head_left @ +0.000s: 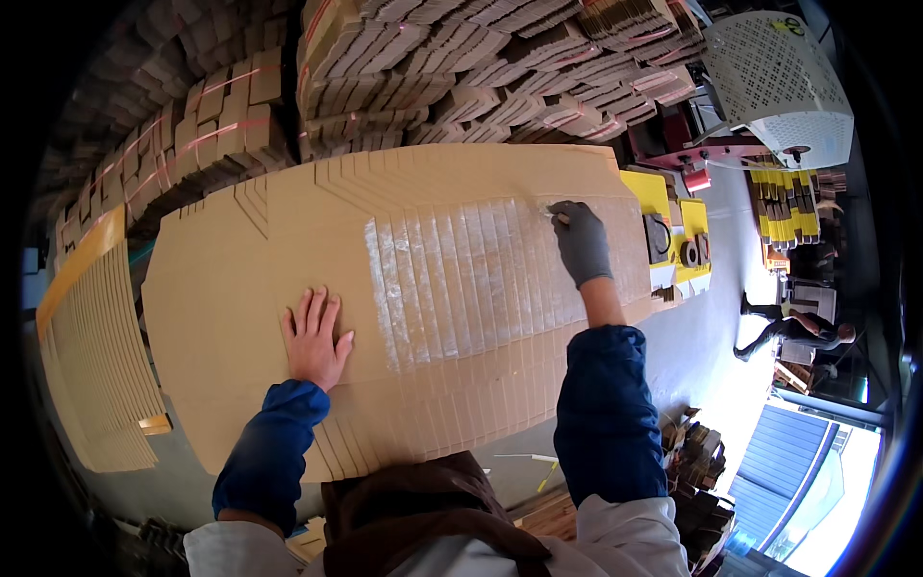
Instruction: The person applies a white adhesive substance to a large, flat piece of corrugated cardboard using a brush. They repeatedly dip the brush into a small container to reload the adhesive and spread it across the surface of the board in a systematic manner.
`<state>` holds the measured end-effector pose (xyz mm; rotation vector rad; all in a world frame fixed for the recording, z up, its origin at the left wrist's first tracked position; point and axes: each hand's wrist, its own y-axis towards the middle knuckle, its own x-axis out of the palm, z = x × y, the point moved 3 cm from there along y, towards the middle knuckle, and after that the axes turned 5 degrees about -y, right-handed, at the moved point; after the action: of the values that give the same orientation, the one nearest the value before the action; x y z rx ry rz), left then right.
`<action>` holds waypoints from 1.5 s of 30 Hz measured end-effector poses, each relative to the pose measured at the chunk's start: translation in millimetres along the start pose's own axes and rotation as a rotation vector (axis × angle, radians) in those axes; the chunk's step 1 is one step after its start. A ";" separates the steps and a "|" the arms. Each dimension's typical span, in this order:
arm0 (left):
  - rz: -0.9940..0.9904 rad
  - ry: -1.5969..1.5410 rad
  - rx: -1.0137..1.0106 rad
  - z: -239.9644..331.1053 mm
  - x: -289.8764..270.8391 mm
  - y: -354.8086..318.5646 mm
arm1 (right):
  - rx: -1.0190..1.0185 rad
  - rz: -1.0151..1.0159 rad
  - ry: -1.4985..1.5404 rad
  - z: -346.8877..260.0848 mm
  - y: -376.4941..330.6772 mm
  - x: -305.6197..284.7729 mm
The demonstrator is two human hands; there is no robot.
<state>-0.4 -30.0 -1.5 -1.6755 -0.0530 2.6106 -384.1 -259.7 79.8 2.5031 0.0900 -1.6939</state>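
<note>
Several flat brown cardboard sheets point(260, 317) lie fanned out in front of me, overlapping so that their edges make a row of narrow steps. A glossy, whitish wet-looking coating point(452, 279) covers the middle of these steps. My bare left hand point(316, 338) rests flat on the uncoated sheet at the left, fingers spread. At the right end of the coated band is my right hand point(583, 242), in a grey glove. Its fingers are closed around a small pale thing, mostly hidden, whose tip is close to the cardboard.
Another fanned stack of cardboard point(96, 356) stands at the far left. Strapped cardboard bundles point(404, 77) are piled high behind. Yellow printed boxes point(673, 231) lie beyond the right end, near a machine with a perforated guard point(779, 77). A person point(803, 325) is farther off right.
</note>
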 end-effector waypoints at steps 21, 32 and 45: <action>-0.081 -0.072 -0.004 20.8 -3.9 16.1 | -0.177 -0.062 0.155 39.3 23.5 -11.5; -0.062 0.051 0.023 3.6 8.9 0.6 | 0.040 -0.109 0.082 18.8 19.9 -28.3; -0.128 -0.018 -0.062 3.8 3.4 1.2 | -0.112 0.022 0.098 76.9 4.6 -67.8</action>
<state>-5.3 -31.0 -3.0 -1.6096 -0.2366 2.5544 -479.5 -273.2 114.7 2.4942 0.1615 -1.5131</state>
